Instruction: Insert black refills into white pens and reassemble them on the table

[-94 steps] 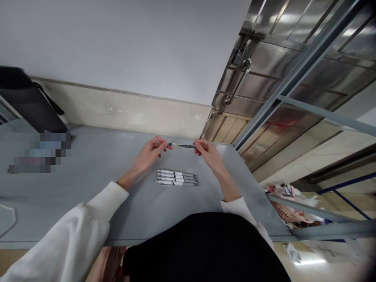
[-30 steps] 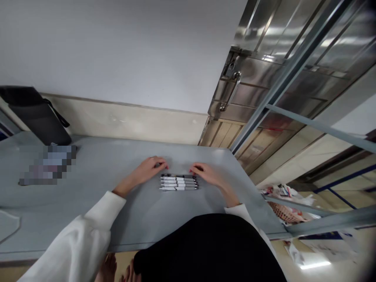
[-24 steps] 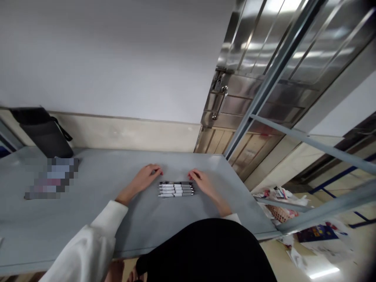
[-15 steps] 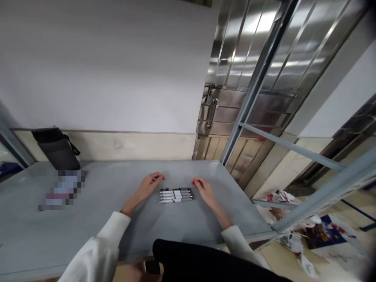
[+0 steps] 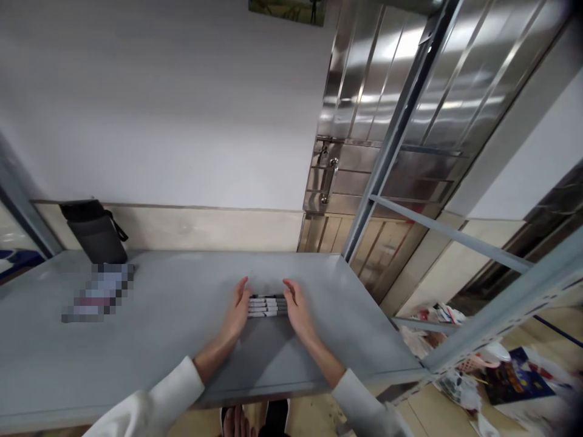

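Several white-and-grey pens (image 5: 265, 307), with a dark one at the back, lie side by side on the grey tabletop (image 5: 155, 346). My left hand (image 5: 237, 312) stands on edge at their left ends, palm inward and fingers stretched away from me. At the right ends, my right hand (image 5: 297, 309) mirrors it, fingers also extended. Both hands appear to touch the row, and the pen tips are hidden behind them. Neither hand is wrapped round a pen.
On the left stand a dark grey bottle (image 5: 96, 235) with a strap and a blurred-out flat object (image 5: 98, 297). A metal frame post (image 5: 387, 145) rises at the table's right rear corner. Bags and clutter (image 5: 514, 376) lie low at the right.
Both hands have come inward from their pinched poses beyond the pens and straightened their fingers against the row's ends. The dark shape at the lower edge has gone, and feet now show.
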A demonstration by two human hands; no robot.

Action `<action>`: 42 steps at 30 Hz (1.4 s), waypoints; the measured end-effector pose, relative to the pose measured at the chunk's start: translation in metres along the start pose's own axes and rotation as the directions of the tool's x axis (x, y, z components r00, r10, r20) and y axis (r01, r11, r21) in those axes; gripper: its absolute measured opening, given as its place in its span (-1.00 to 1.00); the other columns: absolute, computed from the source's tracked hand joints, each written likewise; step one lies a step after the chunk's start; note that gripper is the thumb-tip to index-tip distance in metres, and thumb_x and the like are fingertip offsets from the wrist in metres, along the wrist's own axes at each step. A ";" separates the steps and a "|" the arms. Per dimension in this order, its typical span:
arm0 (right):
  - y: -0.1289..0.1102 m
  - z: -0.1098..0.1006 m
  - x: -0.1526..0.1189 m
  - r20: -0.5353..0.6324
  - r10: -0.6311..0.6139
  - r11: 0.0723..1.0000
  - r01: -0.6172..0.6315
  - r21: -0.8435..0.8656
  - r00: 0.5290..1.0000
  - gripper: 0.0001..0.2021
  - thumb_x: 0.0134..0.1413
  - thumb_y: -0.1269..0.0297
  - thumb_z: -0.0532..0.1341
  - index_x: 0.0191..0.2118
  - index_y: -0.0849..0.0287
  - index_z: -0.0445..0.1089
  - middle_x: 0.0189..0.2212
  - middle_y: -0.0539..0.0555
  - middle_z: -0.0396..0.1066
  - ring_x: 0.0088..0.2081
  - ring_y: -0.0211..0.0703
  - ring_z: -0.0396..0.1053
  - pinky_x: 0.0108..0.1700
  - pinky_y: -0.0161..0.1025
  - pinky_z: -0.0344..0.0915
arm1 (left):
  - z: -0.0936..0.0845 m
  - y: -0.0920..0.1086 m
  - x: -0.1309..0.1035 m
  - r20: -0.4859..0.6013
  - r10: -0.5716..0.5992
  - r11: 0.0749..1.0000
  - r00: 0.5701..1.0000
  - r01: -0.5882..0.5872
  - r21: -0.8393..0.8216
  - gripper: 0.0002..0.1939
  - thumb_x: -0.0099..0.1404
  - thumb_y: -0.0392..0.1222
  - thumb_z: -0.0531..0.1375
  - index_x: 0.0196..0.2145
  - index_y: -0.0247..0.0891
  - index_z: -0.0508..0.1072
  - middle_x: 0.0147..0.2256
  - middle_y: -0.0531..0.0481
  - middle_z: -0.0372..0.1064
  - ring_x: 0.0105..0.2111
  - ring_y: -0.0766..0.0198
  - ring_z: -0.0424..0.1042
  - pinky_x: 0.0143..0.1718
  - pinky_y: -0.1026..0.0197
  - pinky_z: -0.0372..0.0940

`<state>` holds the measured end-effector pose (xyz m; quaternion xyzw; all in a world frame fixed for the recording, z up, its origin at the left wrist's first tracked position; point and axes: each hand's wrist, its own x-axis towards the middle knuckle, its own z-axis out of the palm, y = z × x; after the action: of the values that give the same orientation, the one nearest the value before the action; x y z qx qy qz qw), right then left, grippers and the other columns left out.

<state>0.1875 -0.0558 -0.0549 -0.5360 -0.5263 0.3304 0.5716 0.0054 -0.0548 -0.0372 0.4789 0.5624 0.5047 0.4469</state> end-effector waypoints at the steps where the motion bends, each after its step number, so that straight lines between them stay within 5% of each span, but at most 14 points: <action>1: -0.001 0.000 -0.001 -0.002 0.024 1.000 -0.024 0.018 1.000 -0.58 0.23 0.05 0.12 0.10 0.11 0.45 0.17 0.19 0.50 0.23 0.07 0.40 0.35 0.03 0.23 | 0.003 0.000 -0.002 -0.012 -0.007 1.000 1.000 0.007 -0.011 -0.52 0.48 -0.06 0.05 0.29 -0.14 0.31 0.41 -0.13 0.22 0.43 0.04 0.15 0.45 0.01 0.04; 8: 0.004 0.002 0.019 -0.033 0.119 0.992 -0.117 0.046 0.992 -0.60 0.24 0.14 0.08 0.09 0.10 0.47 0.16 0.15 0.53 0.23 0.02 0.43 0.33 -0.03 0.27 | 0.012 -0.001 0.001 -0.098 0.039 0.999 0.994 -0.041 -0.025 -0.52 0.52 -0.08 -0.03 0.32 -0.21 0.27 0.42 -0.16 0.19 0.42 0.05 0.16 0.46 -0.03 0.01; 21: 0.019 0.027 0.111 0.003 0.021 0.996 -0.020 -0.085 1.000 -0.62 0.22 0.29 0.03 0.04 0.14 0.48 0.07 0.20 0.57 0.18 0.01 0.47 0.31 0.01 0.29 | 0.026 0.006 0.085 -0.051 0.057 0.994 0.997 -0.052 0.093 -0.57 0.52 -0.11 -0.01 0.26 -0.19 0.31 0.31 -0.18 0.36 0.33 -0.01 0.31 0.37 -0.05 0.15; 35: 0.022 0.020 0.103 0.099 -0.072 0.993 0.081 -0.089 0.992 -0.46 -0.09 0.50 0.02 0.01 0.09 0.50 0.07 0.10 0.59 0.24 -0.05 0.45 0.44 0.05 0.15 | 0.026 -0.001 0.088 -0.013 0.084 0.995 0.996 -0.083 0.056 -0.58 0.50 -0.16 -0.02 0.24 -0.20 0.32 0.30 -0.17 0.36 0.27 0.05 0.37 0.31 0.00 0.24; 42: 0.019 0.013 0.101 0.151 -0.067 0.992 0.082 -0.093 0.986 -0.50 -0.11 0.53 0.04 -0.08 0.08 0.54 -0.01 0.07 0.63 0.18 -0.06 0.51 0.39 0.04 0.24 | 0.021 -0.001 0.085 0.007 0.122 0.992 0.992 -0.122 0.040 -0.60 0.52 -0.19 -0.05 0.23 -0.17 0.32 0.33 -0.14 0.33 0.32 0.08 0.32 0.34 -0.01 0.20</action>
<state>0.2013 0.0464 -0.0504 -0.5176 -0.6024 0.3212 0.5158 0.0144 0.0323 -0.0419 0.5225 0.5409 0.5186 0.4067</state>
